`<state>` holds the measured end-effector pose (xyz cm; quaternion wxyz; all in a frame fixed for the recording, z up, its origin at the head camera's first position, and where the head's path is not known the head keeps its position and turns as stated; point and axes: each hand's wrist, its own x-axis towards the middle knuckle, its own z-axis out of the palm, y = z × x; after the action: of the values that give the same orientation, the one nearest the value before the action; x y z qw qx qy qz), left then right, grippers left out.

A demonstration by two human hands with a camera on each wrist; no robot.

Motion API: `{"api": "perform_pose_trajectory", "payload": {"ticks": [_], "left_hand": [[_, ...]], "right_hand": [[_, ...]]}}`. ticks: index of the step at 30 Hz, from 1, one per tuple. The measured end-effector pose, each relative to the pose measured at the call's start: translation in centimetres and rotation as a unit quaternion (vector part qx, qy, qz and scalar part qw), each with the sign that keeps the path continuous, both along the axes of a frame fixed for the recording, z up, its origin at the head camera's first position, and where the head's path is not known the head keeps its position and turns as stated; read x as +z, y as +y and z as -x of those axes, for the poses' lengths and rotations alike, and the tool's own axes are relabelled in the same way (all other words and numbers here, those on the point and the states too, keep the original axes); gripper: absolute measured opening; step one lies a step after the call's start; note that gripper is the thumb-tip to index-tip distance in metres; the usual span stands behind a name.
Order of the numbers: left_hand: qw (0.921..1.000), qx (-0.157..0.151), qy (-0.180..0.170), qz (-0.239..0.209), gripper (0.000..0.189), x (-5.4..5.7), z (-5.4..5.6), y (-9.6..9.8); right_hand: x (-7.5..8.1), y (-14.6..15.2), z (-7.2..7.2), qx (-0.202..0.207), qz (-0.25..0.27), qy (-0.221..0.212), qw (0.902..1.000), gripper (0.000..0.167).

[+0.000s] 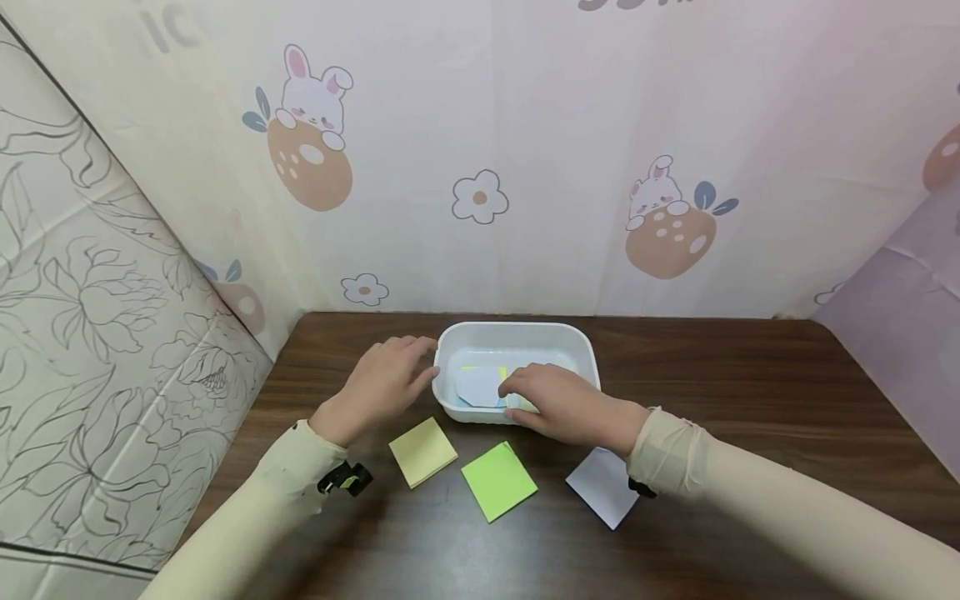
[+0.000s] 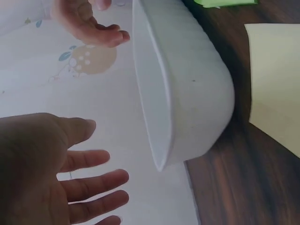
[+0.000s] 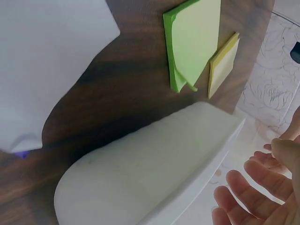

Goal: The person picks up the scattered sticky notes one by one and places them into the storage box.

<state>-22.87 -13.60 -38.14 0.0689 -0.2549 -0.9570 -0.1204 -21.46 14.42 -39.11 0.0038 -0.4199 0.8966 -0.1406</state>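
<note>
A white plastic basin [image 1: 517, 331] stands near the back of the table, with loose paper pieces [image 1: 477, 387] lying in it, pale blue and yellowish. At the basin's left rim is my left hand [image 1: 382, 383]; its fingers are extended and hold nothing in the left wrist view. My right hand [image 1: 570, 404] hovers over the basin's front right part. In the right wrist view its fingers [image 3: 251, 192] are loosely bent, with nothing between them. In front of the basin lie a yellow sticky note pad [image 1: 423, 452], a green one [image 1: 498, 481] and a lilac one [image 1: 603, 486], partly under my right wrist.
The dark wooden table [image 1: 720, 383] meets a printed cloth backdrop [image 1: 547, 150] behind the basin. On the left a floral cloth [image 1: 112, 333] slants along the table's edge.
</note>
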Motion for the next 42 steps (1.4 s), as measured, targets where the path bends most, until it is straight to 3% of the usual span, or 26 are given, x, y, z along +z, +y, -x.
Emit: {"api": "perform_pose_trajectory", "payload": {"ticks": [4, 10, 18, 23, 31, 42], "left_hand": [[0.9996, 0.023, -0.013, 0.01, 0.031, -0.5, -0.1, -0.4], [0.9952, 0.059, -0.072, 0.031, 0.028, -1.6, -0.4, -0.6], [0.9889, 0.051, -0.126, 0.06, 0.03, -3.4, -0.9, -0.6], [0.9796, 0.059, -0.166, 0.098, 0.041, -4.4, -1.4, -0.4], [0.9774, 0.067, -0.157, 0.124, 0.047, -5.7, -1.9, -0.2], [0.9771, 0.066, -0.172, 0.106, 0.047, -5.9, -1.9, 0.2]], "right_hand": [[-0.3, -0.4, -0.5, 0.01, -0.001, 0.002, 0.9999, 0.025], [-0.7, -0.9, -1.3, 0.03, -0.005, -0.004, 0.9995, 0.023], [-1.4, -1.4, -2.1, 0.054, -0.017, 0.003, 0.9984, 0.019], [-1.8, -1.7, -2.5, 0.063, -0.028, -0.004, 0.9976, 0.018], [-2.0, -1.9, -2.9, 0.068, -0.038, -0.002, 0.9969, 0.021], [-2.2, -2.1, -3.0, 0.062, -0.053, -0.009, 0.9966, 0.025]]}}
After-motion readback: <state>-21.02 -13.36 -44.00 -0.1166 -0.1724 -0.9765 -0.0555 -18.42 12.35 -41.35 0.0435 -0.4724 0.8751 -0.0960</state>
